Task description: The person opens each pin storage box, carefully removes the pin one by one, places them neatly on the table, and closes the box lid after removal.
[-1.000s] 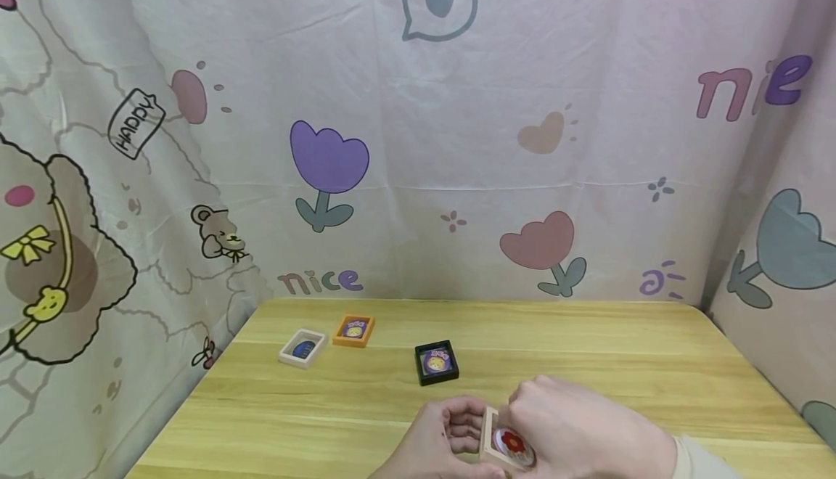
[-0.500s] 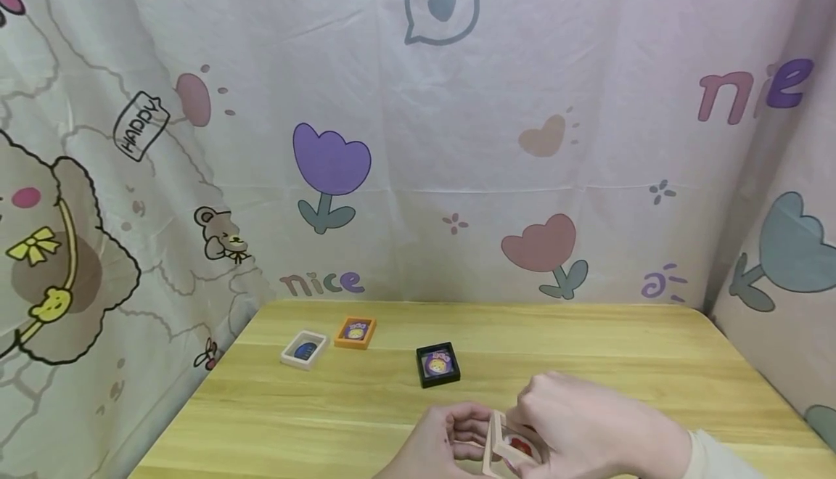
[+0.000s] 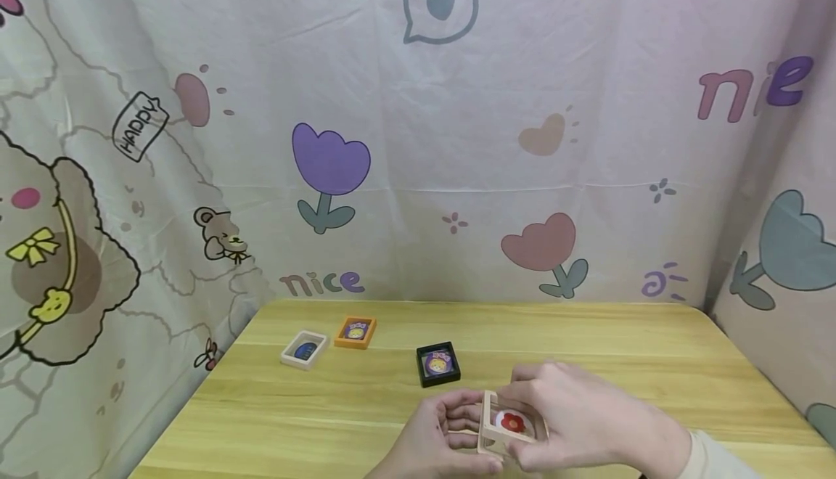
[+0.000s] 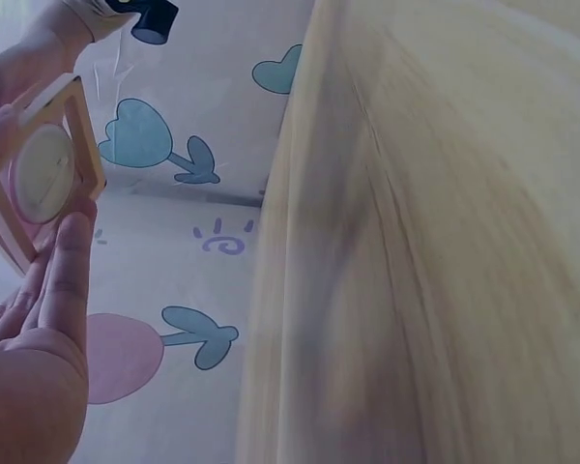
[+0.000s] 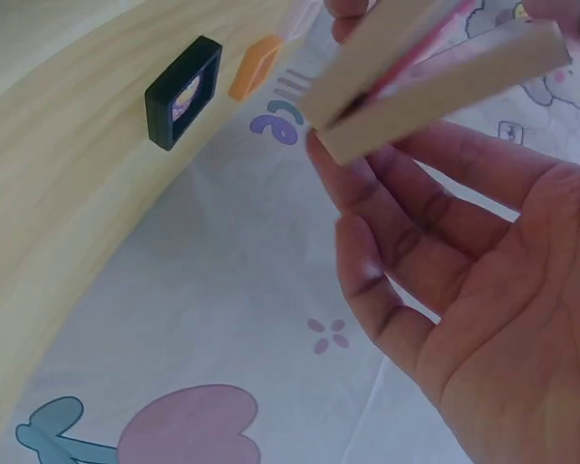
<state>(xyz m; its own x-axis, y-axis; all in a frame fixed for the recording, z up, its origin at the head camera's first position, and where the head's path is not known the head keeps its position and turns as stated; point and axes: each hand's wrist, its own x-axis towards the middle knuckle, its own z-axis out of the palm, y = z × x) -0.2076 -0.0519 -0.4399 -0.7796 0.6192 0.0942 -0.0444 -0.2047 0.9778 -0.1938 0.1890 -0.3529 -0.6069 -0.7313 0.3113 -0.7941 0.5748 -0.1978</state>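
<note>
Near the table's front edge both hands hold a small beige display frame point(image 3: 504, 438) with a round badge point(image 3: 512, 421) bearing a red flower. My left hand point(image 3: 436, 437) grips its left side, fingers behind and thumb at the lower edge. At the right side, my right hand point(image 3: 581, 421) holds it between thumb and fingers. In the right wrist view the frame's two halves point(image 5: 454, 92) stand apart at one end in a narrow V and meet near the other. The left wrist view shows the badge's pale back point(image 4: 43, 174) inside the frame.
A black frame point(image 3: 421, 374) with a purple and yellow badge lies just beyond the hands on the wooden table point(image 3: 313, 414). Farther left lie an orange frame point(image 3: 349, 344) and a white frame point(image 3: 294, 360). Printed curtains point(image 3: 444, 145) hang behind and at both sides.
The beige frame's halves have come apart, and the frame now stands slightly higher with its flower badge more exposed. My right hand has shifted from bent over its top to its right side.
</note>
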